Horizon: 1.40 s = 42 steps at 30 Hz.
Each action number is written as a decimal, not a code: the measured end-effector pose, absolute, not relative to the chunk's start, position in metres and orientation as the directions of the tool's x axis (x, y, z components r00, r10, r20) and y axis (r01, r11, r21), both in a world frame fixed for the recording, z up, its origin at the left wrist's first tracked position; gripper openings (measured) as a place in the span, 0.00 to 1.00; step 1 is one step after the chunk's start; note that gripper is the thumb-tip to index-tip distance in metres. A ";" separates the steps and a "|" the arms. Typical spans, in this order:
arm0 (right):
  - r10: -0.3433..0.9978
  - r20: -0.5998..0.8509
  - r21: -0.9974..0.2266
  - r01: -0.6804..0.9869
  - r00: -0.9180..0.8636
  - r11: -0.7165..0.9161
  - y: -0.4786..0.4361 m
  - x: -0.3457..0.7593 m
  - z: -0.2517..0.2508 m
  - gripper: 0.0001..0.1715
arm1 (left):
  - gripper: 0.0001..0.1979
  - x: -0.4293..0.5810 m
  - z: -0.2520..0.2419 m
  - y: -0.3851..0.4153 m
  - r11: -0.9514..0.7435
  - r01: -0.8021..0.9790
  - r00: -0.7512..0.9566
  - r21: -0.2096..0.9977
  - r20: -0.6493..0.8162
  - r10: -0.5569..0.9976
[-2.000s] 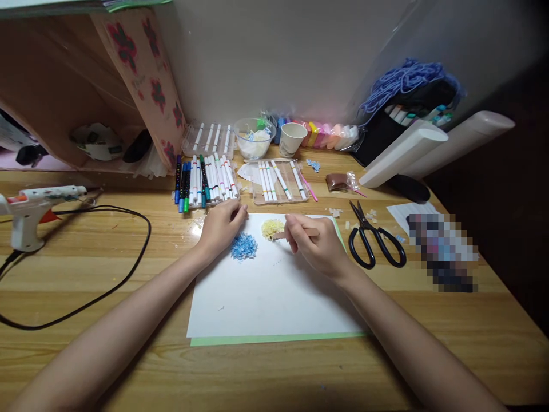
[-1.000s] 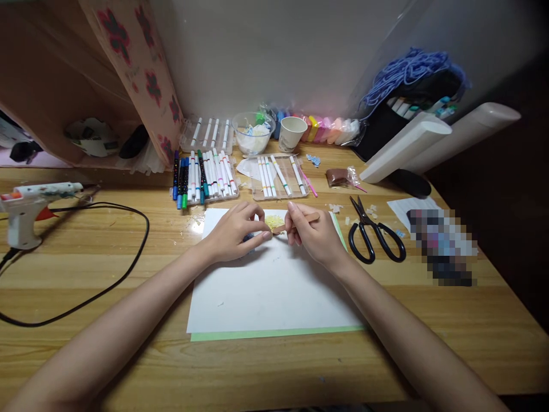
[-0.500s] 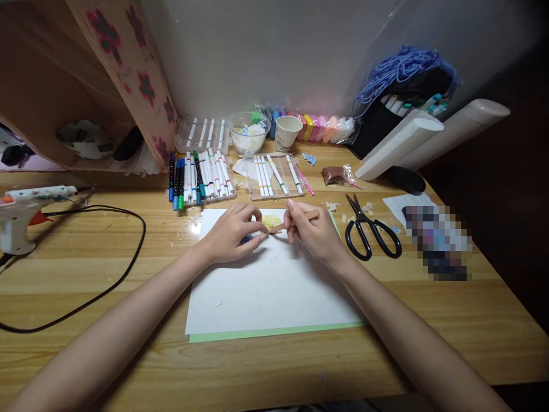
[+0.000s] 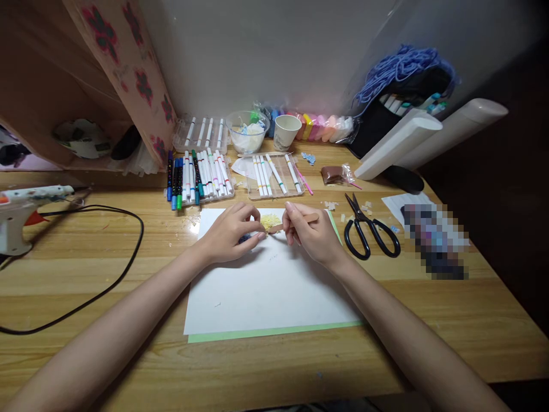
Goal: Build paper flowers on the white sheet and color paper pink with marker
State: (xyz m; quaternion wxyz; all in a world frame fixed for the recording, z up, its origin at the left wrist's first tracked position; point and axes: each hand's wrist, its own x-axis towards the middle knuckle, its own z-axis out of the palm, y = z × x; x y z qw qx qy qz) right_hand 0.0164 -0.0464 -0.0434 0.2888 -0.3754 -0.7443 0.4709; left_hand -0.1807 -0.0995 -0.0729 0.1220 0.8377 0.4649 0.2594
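My right hand [image 4: 309, 232] is closed around a flat brown wooden stick [image 4: 311, 217], its lower end pointing left and down at the paper. Beside that end, the curled thumb and forefinger of my left hand [image 4: 234, 232] come close together; whatever lies between them is too small to make out. A dark blue patch [image 4: 244, 237] shows partly under the left palm. Just beyond the fingertips lies a pile of pale yellow shreds [image 4: 271, 221]. Everything here rests on a white sheet of paper [image 4: 266, 297], with a green sheet [image 4: 257, 333] peeking out beneath.
Black-handled scissors [image 4: 364, 226] lie right of the paper. Behind it are marker cases [image 4: 274, 177], a paper cup [image 4: 286, 131] and a clear bowl [image 4: 247, 133]. A glue gun [image 4: 26, 217] and its black cord [image 4: 139, 246] occupy the left. White rolls [image 4: 401, 143] lean at the right.
Both hands keep nearly the same pose over the paper, the stick still in the right one. The whole view has shifted very slightly.
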 end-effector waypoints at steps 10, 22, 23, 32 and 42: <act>0.820 0.118 -0.886 0.314 -0.560 0.341 -0.045 0.012 -0.044 0.27 | 0.15 -0.182 -0.073 -0.099 -0.543 0.700 0.421 0.464 0.346 0.839; 0.843 0.149 -0.902 0.279 -0.516 0.330 -0.049 0.019 -0.044 0.27 | 0.17 -0.183 -0.074 -0.099 -0.519 0.705 0.345 0.484 0.405 0.846; 0.849 0.167 -0.907 0.259 -0.501 0.331 -0.051 0.022 -0.045 0.27 | 0.17 -0.184 -0.074 -0.099 -0.517 0.704 0.345 0.486 0.402 0.848; 0.926 0.372 -0.928 -0.024 -0.067 0.371 -0.036 0.093 -0.053 0.27 | 0.19 -0.171 -0.051 -0.100 -0.395 0.690 0.205 0.607 0.359 0.910; 0.743 0.294 -0.888 -0.115 0.601 0.445 0.009 0.183 -0.042 0.24 | 0.09 -0.011 -0.026 0.035 -0.489 0.785 0.492 0.381 0.097 0.865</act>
